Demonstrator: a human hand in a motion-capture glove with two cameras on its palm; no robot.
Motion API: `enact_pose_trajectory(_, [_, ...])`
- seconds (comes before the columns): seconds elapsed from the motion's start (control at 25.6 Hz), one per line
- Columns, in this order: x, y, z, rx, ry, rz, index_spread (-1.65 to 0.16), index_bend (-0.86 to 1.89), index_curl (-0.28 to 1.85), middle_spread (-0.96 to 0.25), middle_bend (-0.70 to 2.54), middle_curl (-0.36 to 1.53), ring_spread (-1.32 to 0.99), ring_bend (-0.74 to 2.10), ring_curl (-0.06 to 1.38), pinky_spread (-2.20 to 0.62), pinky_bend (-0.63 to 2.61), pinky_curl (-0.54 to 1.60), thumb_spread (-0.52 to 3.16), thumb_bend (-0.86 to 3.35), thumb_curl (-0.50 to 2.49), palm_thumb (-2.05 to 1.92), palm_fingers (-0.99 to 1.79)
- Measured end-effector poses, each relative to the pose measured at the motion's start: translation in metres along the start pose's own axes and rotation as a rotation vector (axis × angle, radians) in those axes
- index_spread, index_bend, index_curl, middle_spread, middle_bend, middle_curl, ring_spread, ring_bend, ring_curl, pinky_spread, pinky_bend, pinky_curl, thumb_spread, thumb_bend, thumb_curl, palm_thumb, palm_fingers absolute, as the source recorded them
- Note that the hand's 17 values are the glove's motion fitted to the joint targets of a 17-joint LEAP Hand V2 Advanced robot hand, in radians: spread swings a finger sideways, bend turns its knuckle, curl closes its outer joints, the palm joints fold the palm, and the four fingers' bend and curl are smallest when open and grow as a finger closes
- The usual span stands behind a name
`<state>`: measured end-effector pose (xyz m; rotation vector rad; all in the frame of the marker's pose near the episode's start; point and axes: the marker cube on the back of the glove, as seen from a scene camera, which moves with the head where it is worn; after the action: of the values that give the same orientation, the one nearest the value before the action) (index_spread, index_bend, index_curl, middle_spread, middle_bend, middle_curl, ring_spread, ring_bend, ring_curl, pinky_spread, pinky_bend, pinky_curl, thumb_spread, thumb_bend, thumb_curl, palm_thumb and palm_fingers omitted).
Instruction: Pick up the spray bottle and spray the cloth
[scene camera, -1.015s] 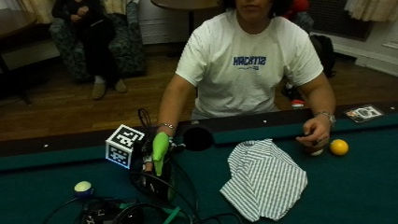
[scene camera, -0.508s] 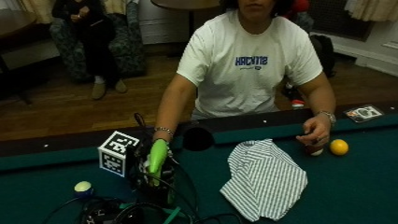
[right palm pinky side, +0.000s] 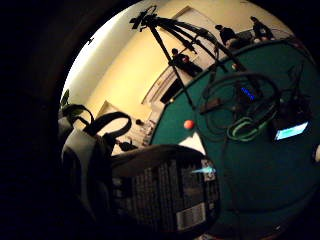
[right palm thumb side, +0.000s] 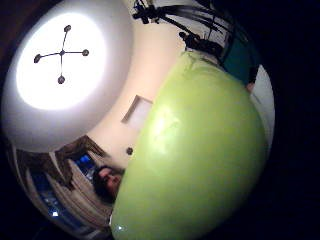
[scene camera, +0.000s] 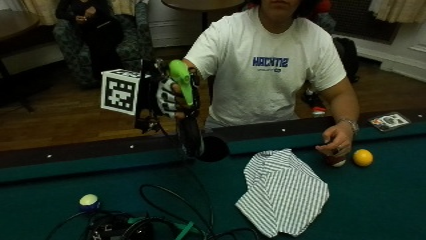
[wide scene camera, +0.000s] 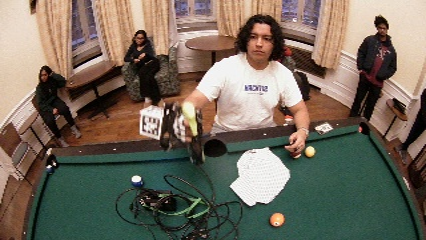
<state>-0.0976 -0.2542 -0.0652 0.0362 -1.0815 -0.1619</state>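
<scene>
Print on the spray bottle (right palm pinky side: 165, 195) label is too blurred to read

Dim warm room; round ceiling lamp (right palm thumb side: 61, 75) glares overhead.

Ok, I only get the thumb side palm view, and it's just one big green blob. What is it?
Observer: That's the green top of the bottle. The gloved hand grips it, up off the table.
Operator: Where's the cloth?
Observer: The striped cloth lies on the table, on the person's left of the bottle, not touching it.
Operator: And the other hand?
Observer: The bare hand rests at the table's edge, beside a yellow ball.
</scene>
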Motion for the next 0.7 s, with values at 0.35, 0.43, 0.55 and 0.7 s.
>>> enact_pose_trajectory(0.35, [-0.051,-0.013,0.087,-0.583,0.370,0.116,-0.25,0.41,0.52,-0.18,0.71,0.56,-0.20,0.80,0.48,-0.32,0.49,0.37,0.49,0.01,0.62,0.93,1.41])
enact_pose_trajectory(0.43, [-0.042,-0.007,0.113,-0.778,0.505,0.144,-0.25,0.41,0.53,-0.18,0.72,0.56,-0.20,0.80,0.48,-0.32,0.48,0.37,0.48,-0.01,0.64,0.93,1.40])
enact_pose_trajectory(0.55, [-0.021,0.006,0.142,-1.049,0.691,0.226,-0.25,0.41,0.54,-0.18,0.73,0.57,-0.20,0.80,0.49,-0.32,0.48,0.38,0.47,-0.01,0.66,0.94,1.40])
enact_pose_trajectory(0.7, [0.017,0.014,0.181,-1.235,0.936,0.305,-0.25,0.40,0.55,-0.18,0.73,0.57,-0.20,0.80,0.49,-0.32,0.48,0.38,0.46,-0.02,0.68,0.94,1.39])
